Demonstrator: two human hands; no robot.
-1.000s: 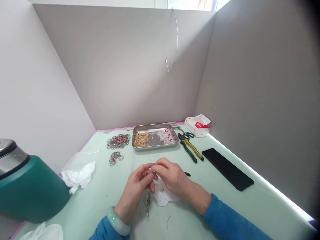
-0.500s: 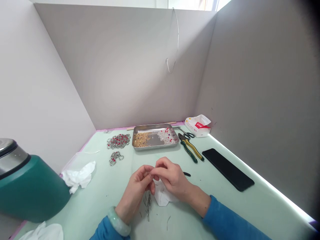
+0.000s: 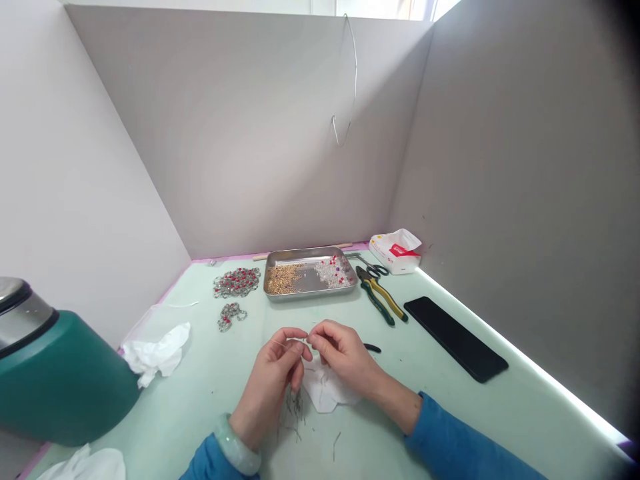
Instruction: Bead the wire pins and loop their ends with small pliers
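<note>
Before me, my left hand (image 3: 273,373), with a pale green bangle (image 3: 237,445) at the wrist, pinches a thin wire or thread (image 3: 279,344) between thumb and forefinger. The fingertips of my right hand (image 3: 347,357) are closed almost against the left ones, at the end of that fine strand; any bead there is too small to make out. Below the left hand hang or lie several thin dark wire pieces (image 3: 295,405), partly hidden by it. A white tissue (image 3: 324,395) with a few wire bits on it lies under my right hand.
A metal tray (image 3: 311,295) holds gold, clear and red beads. To its left lie two beaded chain piles (image 3: 237,283) (image 3: 231,316). Pliers (image 3: 382,299), scissors (image 3: 376,271), a black phone-like slab (image 3: 456,339) and a tissue pack (image 3: 396,252) stand right. A green flask (image 3: 70,380) is left.
My fingertips have drawn slightly apart, and the thin strand in the left hand now shows. The right hand has shifted a little; the wires below the left hand hang differently.
</note>
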